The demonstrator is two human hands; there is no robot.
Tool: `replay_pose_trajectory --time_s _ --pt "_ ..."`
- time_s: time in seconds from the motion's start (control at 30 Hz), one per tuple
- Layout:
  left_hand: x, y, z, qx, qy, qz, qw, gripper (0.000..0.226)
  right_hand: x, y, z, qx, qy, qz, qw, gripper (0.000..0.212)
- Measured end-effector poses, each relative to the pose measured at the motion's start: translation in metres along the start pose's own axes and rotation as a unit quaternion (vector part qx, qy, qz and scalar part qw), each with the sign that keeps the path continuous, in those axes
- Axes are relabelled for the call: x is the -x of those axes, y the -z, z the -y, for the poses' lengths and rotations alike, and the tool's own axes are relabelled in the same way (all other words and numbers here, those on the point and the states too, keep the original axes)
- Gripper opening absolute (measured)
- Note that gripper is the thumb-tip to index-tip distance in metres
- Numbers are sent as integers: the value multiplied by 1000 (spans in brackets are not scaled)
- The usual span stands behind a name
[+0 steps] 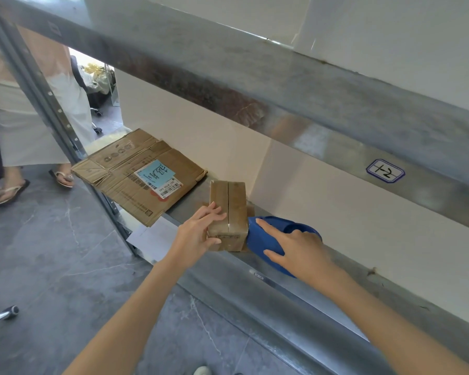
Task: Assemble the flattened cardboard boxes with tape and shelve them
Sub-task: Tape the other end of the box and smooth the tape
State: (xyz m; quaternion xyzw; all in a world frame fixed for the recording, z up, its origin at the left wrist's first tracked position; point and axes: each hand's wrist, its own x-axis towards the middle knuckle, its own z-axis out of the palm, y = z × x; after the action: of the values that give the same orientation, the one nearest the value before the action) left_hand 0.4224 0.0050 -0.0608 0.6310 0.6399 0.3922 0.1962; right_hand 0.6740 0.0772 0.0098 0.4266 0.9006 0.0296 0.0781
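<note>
A small assembled cardboard box (232, 205) stands on the lower metal shelf (295, 277), its top flaps meeting in a centre seam. My left hand (201, 234) holds its near left corner, fingers on the top and thumb on the front face. A blue tape dispenser (267, 235) lies against the box's right side. My right hand (295, 246) grips the dispenser, index finger stretched along its top. A flattened cardboard box (138, 175) with a blue label and a barcode sticker lies further left on the same shelf, overhanging the edge.
The upper shelf beam (282, 101) crosses overhead with a label "1-2" (385, 171). A shelf upright (46, 96) stands at left. Another person in sandals (30, 125) stands beyond it. White paper (155, 239) lies below the shelf edge. A metal bar (3, 315) lies on the grey floor.
</note>
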Motion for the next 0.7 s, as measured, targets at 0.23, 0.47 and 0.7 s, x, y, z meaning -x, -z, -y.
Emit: replay_pose_trajectory --time_s 0.23,0.47,0.7 --pt "-4 -2 1 13 6 -6 1000 60 -3 1 9 -15 -37 9 999 65" --pt "-5 1 -5 6 13 -1 1000 59 -30 -10 16 -56 -50 13 997 66" --pt "-5 -2 -6 25 18 -18 999 62 -9 -54 -33 -227 -140 -69 961 64"
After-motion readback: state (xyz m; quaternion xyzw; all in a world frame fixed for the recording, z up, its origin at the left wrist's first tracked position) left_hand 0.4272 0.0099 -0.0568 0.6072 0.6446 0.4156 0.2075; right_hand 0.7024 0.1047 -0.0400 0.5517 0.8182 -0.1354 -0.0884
